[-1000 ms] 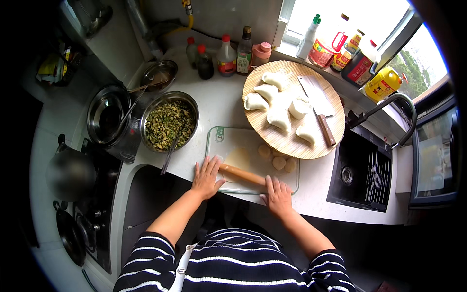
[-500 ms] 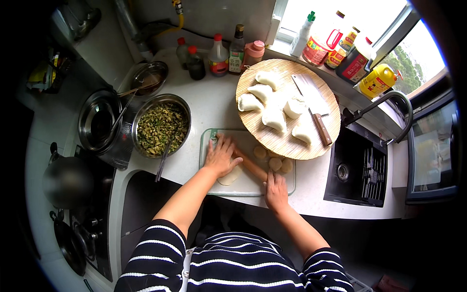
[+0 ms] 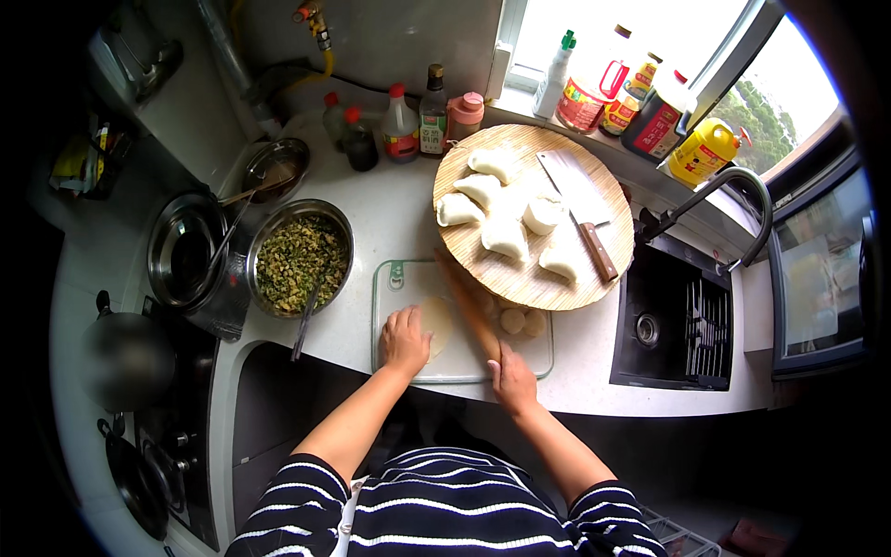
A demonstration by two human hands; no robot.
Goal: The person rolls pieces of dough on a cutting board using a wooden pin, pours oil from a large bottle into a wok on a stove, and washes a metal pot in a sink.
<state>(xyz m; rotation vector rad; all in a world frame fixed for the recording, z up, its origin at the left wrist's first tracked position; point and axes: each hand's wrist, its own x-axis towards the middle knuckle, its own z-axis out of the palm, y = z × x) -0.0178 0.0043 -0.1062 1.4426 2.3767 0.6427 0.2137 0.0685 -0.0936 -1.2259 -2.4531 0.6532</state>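
Note:
A flat pale round of dough (image 3: 434, 327) lies on the green-edged cutting board (image 3: 541, 357). The curled fingers of my left hand (image 3: 406, 341) hold its left edge. My right hand (image 3: 513, 379) is closed around the near end of a wooden rolling pin (image 3: 473, 318), which slants away to the far left, beside the dough's right edge. Right of the pin sit several small dough pieces (image 3: 512, 321), some partly hidden under the round woven tray (image 3: 452, 243). On that tray are several white filled dumplings (image 3: 504, 239) and a cleaver (image 3: 585, 215) with a wooden handle.
A metal bowl of chopped green filling (image 3: 302, 255), with a spoon in it, stands left of the board. Farther left are more metal bowls (image 3: 186, 246) and a stove (image 3: 176, 427). Sauce bottles (image 3: 401, 130) line the back; a black sink (image 3: 664, 316) is at right.
My left hand has come off the rolling pin and drawn nearer, onto the dough's left edge. The pin has shifted left and turned steeper, with my right hand still on its near end.

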